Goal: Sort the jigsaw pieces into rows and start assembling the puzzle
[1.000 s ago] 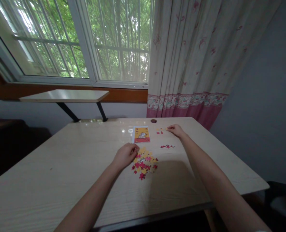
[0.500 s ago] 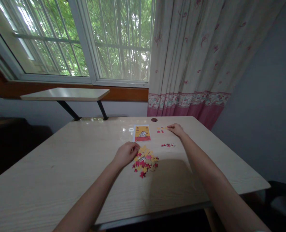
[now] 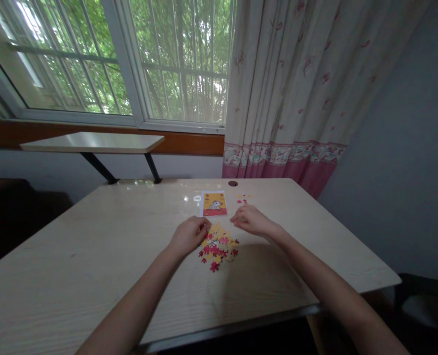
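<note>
Grip unclear on both — left hand [image 3: 189,235] touches puzzle pieces [image 3: 219,247], right hand [image 3: 250,220] just beside.

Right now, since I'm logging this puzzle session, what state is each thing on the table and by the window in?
Left hand: curled, resting on the pile's left edge.
Right hand: palm down, just right of the pile; grip unclear.
Puzzle pile: loose heap, not assembled.
Picture card: flat, face up.
Small group of pieces: apart, beyond the right hand.
Curtain: hanging, drawn to the window's right.
</note>
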A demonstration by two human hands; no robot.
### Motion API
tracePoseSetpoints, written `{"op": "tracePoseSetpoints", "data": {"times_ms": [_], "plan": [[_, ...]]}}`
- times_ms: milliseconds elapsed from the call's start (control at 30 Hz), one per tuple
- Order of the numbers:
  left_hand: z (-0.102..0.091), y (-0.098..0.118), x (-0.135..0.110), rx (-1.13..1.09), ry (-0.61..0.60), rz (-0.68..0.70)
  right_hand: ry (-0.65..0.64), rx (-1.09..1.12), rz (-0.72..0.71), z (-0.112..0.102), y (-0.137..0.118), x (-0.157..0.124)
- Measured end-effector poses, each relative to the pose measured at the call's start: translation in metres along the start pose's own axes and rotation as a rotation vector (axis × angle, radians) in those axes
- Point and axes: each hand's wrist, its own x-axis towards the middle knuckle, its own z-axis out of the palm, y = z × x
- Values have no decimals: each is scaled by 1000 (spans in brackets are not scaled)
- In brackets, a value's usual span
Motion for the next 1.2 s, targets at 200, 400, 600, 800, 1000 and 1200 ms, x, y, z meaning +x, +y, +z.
{"op": "tracePoseSetpoints", "data": {"times_ms": [200, 400, 600, 800, 1000, 1200], "plan": [[1, 1, 0, 8, 0, 1, -145, -54, 1, 5, -26, -7], [0, 5, 0, 5, -27, 33, -196, -31, 70, -1, -27, -8], [0, 8, -1, 19, -20, 32, -217, -32, 57, -1, -25, -8], [-1, 11, 0, 17, -33, 49, -218, -11, 27, 1, -25, -6], [3, 8, 0, -1, -22, 58, -201, 128, 56, 8, -19, -5], [3, 9, 0, -3, -17, 65, -192, 279, 66, 13, -17, -4]]}}
